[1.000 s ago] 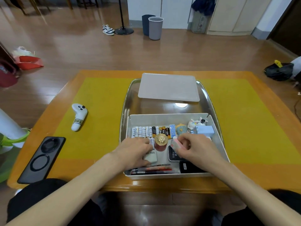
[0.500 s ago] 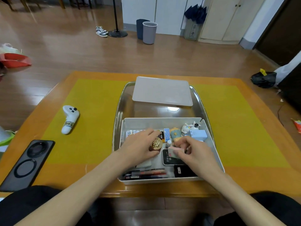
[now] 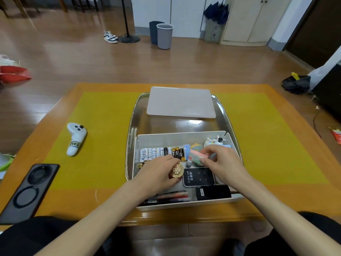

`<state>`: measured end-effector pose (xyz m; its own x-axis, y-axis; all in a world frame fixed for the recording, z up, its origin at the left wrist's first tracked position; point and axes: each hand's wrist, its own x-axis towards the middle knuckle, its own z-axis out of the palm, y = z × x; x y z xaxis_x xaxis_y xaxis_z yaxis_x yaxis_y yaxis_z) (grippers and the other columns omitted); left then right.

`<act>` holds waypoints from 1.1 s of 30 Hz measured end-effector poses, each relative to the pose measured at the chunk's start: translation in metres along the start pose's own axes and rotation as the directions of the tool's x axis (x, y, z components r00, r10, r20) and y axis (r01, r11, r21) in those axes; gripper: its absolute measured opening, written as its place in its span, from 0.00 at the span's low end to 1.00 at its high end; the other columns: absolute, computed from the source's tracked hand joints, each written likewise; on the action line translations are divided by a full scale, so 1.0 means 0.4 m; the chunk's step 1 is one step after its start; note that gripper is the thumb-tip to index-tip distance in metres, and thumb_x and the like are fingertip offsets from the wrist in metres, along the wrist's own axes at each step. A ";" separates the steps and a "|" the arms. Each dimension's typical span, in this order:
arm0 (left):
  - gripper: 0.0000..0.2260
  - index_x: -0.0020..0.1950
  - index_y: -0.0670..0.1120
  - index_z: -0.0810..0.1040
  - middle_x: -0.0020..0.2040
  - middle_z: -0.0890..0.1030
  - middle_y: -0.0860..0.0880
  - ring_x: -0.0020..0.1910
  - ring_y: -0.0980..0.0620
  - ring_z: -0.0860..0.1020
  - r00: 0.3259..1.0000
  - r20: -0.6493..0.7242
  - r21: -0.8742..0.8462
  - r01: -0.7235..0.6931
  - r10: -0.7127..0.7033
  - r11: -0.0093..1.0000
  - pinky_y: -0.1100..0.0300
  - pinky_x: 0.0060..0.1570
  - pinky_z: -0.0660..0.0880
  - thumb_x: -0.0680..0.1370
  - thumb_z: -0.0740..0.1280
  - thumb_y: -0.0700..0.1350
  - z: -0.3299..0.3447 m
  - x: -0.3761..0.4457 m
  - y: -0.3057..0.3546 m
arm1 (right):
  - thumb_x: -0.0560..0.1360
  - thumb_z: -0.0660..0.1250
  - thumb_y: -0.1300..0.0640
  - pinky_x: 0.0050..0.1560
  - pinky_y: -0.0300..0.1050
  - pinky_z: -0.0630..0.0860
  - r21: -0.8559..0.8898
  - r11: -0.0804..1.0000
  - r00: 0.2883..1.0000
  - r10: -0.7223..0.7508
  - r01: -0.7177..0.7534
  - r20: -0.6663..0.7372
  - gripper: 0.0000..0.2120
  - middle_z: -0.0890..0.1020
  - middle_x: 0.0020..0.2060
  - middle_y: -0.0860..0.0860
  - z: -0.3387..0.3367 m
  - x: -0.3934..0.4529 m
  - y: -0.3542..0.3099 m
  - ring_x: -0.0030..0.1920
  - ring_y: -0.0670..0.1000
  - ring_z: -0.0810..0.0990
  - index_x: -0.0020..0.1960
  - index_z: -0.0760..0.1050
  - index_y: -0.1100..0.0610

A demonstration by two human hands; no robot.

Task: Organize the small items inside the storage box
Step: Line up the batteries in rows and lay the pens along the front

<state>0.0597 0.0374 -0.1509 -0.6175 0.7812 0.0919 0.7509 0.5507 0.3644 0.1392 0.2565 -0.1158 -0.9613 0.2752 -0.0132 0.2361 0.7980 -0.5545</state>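
Note:
A white storage box [image 3: 177,135] sits at the near end of a metal tray [image 3: 134,115]. Inside it lie a row of batteries [image 3: 158,153], a black Wi-Fi device [image 3: 200,177], a black block [image 3: 214,193], pens [image 3: 171,197] and small figurines [image 3: 215,141]. My left hand [image 3: 158,174] grips a small jar with a gold lid [image 3: 176,170] in the middle of the box. My right hand [image 3: 223,163] pinches a pink and green eraser-like block [image 3: 196,156], lifted above the items at the right.
The box's flat white lid [image 3: 180,102] lies across the far end of the tray. On the yellow mat [image 3: 103,115] at the left are a white controller [image 3: 75,138] and a black phone [image 3: 27,191]. Bins [image 3: 164,36] stand on the floor beyond.
My left hand moved from the white item at the box's front onto the gold-lidded jar and grips it. My right hand lifted the pink block a little up and right.

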 end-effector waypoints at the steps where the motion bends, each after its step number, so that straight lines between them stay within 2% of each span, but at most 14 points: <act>1: 0.19 0.63 0.54 0.75 0.57 0.79 0.56 0.54 0.55 0.77 1.000 -0.001 -0.015 0.000 0.000 1.000 0.62 0.46 0.74 0.76 0.68 0.61 -0.001 -0.002 -0.001 | 0.73 0.73 0.55 0.42 0.45 0.72 -0.013 1.000 1.000 -0.009 0.009 0.003 0.06 0.83 0.41 0.42 0.001 0.008 -0.006 0.40 0.44 0.78 0.50 0.82 0.47; 3: 0.20 0.63 0.54 0.75 0.57 0.79 0.56 0.54 0.56 0.77 1.000 -0.007 -0.041 0.001 -0.001 0.999 0.63 0.47 0.73 0.75 0.69 0.62 -0.012 -0.005 -0.006 | 0.73 0.73 0.56 0.41 0.44 0.71 -0.015 0.999 1.000 -0.028 0.028 0.012 0.07 0.84 0.42 0.42 0.002 0.026 -0.017 0.40 0.44 0.79 0.50 0.82 0.47; 7: 0.20 0.64 0.54 0.76 0.58 0.79 0.59 0.56 0.58 0.76 0.997 -0.061 -0.044 0.051 -0.054 0.998 0.58 0.54 0.77 0.76 0.67 0.62 -0.058 -0.025 -0.047 | 0.73 0.75 0.57 0.45 0.45 0.77 0.026 0.996 0.995 -0.081 0.080 0.064 0.06 0.84 0.38 0.45 0.011 0.061 -0.040 0.41 0.45 0.81 0.50 0.84 0.49; 13: 0.13 0.63 0.54 0.78 0.57 0.80 0.59 0.57 0.57 0.77 0.988 -0.126 0.040 0.094 -0.088 0.995 0.59 0.55 0.76 0.80 0.65 0.54 -0.103 -0.037 -0.104 | 0.72 0.77 0.54 0.38 0.28 0.66 -0.078 0.978 0.970 -0.177 0.192 0.167 0.08 0.86 0.39 0.45 0.050 0.119 -0.071 0.39 0.41 0.79 0.50 0.85 0.50; 14: 0.13 0.63 0.54 0.78 0.57 0.80 0.59 0.57 0.57 0.76 0.988 -0.125 0.036 0.094 -0.089 0.995 0.59 0.55 0.75 0.80 0.66 0.53 -0.104 -0.032 -0.104 | 0.71 0.77 0.55 0.38 0.29 0.68 -0.090 0.974 0.966 -0.189 0.208 0.177 0.08 0.85 0.37 0.45 0.054 0.124 -0.074 0.38 0.41 0.79 0.50 0.85 0.50; 17: 0.12 0.63 0.55 0.77 0.55 0.80 0.58 0.57 0.56 0.75 0.993 -0.096 0.036 0.077 -0.073 0.996 0.55 0.54 0.76 0.80 0.66 0.53 -0.102 -0.003 -0.098 | 0.71 0.77 0.55 0.42 0.41 0.74 -0.116 0.964 0.961 -0.216 0.237 0.170 0.07 0.82 0.34 0.43 0.067 0.129 -0.078 0.39 0.44 0.80 0.49 0.85 0.50; 21: 0.11 0.59 0.52 0.79 0.52 0.80 0.54 0.55 0.52 0.76 0.998 0.033 0.102 0.054 -0.058 0.993 0.50 0.48 0.77 0.79 0.68 0.54 -0.085 0.054 -0.075 | 0.72 0.74 0.50 0.43 0.47 0.76 -0.184 0.946 0.957 -0.236 0.265 0.167 0.06 0.84 0.40 0.45 0.081 0.129 -0.066 0.42 0.48 0.79 0.49 0.84 0.47; 25: 0.09 0.50 0.51 0.82 0.47 0.82 0.53 0.48 0.50 0.79 0.988 0.122 0.124 0.083 -0.099 0.989 0.51 0.44 0.78 0.78 0.68 0.55 -0.062 0.092 -0.073 | 0.73 0.73 0.48 0.46 0.48 0.75 -0.185 0.941 0.956 -0.263 0.285 0.131 0.08 0.84 0.44 0.43 0.089 0.125 -0.054 0.47 0.48 0.78 0.51 0.84 0.47; 28: 0.06 0.46 0.50 0.82 0.44 0.81 0.51 0.47 0.47 0.78 0.986 0.127 0.168 0.081 -0.103 0.982 0.52 0.41 0.78 0.77 0.67 0.50 -0.049 0.103 -0.084 | 0.72 0.75 0.46 0.46 0.44 0.72 -0.158 0.945 0.957 -0.274 0.286 0.094 0.14 0.81 0.46 0.41 0.076 0.115 -0.032 0.46 0.45 0.74 0.56 0.81 0.46; 33: 0.06 0.48 0.52 0.83 0.46 0.80 0.49 0.48 0.45 0.78 0.983 0.144 0.219 0.077 -0.110 0.973 0.52 0.41 0.77 0.76 0.67 0.51 -0.039 0.109 -0.084 | 0.72 0.70 0.43 0.45 0.50 0.77 -0.271 0.918 0.956 -0.263 0.290 0.132 0.12 0.79 0.48 0.42 0.059 0.083 0.005 0.52 0.46 0.75 0.52 0.80 0.46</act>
<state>0.0039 0.0483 -0.1447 -0.6561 0.7500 -0.0834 0.7343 0.6600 0.1590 0.1045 0.2544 -0.1368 -0.9996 -0.0177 0.0230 -0.0236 0.9576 -0.2873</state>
